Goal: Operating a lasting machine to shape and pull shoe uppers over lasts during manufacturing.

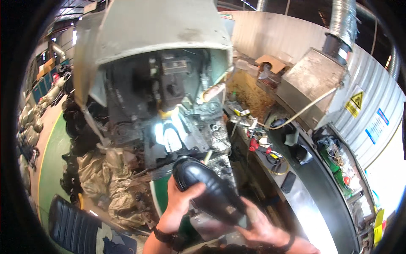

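Observation:
A glossy black leather shoe [209, 190] is held between my two hands, slanting from upper left to lower right. My left hand [182, 197] wraps its upper left end, with the thumb lying over the top. At the lower right end, my right hand [260, 224] grips the shoe near a small lighter patch. Its fingers underneath are partly hidden. Just beyond the shoe stands a grimy machine [171, 93] under a pale hood [163, 25], with a brightly lit part [171, 137] in its middle. The shoe appears apart from that lit part.
On the right runs a dark conveyor belt [315, 178] carrying black shoe pieces [301, 154]. A metal ledge beside it holds a phone [288, 182] and a red tool [254, 144]. Crumpled tan sheeting [105, 173] lies left of the machine, near a black chair [69, 222].

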Tool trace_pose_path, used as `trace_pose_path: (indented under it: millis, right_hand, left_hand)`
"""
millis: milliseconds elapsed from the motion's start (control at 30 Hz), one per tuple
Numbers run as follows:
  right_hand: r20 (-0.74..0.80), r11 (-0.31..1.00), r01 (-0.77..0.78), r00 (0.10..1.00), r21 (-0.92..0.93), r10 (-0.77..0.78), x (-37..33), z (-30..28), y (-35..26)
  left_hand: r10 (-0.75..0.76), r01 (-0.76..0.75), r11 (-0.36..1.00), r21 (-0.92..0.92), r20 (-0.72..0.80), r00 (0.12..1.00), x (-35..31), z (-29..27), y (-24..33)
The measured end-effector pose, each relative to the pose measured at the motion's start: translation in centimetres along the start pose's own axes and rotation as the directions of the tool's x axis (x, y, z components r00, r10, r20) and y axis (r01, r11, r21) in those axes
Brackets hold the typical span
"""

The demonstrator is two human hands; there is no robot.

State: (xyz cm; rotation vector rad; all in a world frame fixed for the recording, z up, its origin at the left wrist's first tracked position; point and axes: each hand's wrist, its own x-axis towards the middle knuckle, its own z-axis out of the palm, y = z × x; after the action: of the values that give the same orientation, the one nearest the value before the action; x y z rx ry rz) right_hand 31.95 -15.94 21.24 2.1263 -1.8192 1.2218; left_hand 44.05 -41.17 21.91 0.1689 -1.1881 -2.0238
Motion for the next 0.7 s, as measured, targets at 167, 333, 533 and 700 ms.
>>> trace_pose_path:
  millis: [167,333,533,700]
  right_hand:
    - [0.027,0.956,-0.29,0.957,0.034,0.289,-8.2,-1.8,-0.6]
    - [-0.188,0.936,-0.328,0.934,-0.123,0.303,-12.5,-5.1,-1.8]
    - [-0.315,0.843,-0.536,0.792,0.049,0.522,-18.7,-10.4,-2.4]
    - [-0.675,0.581,-0.509,0.0,0.635,0.738,-26.4,-15.1,0.2]
  left_hand:
    - [0.03,-0.027,0.998,-0.056,0.049,0.998,-1.4,6.7,-3.0]
    - [-0.062,0.062,0.998,0.007,0.188,0.98,-0.4,12.7,-8.1]
    - [-0.612,0.634,0.74,-0.227,0.165,0.773,-0.1,17.4,-19.2]
    - [-0.859,0.833,0.512,0.209,0.122,0.497,-2.6,25.5,-30.9]
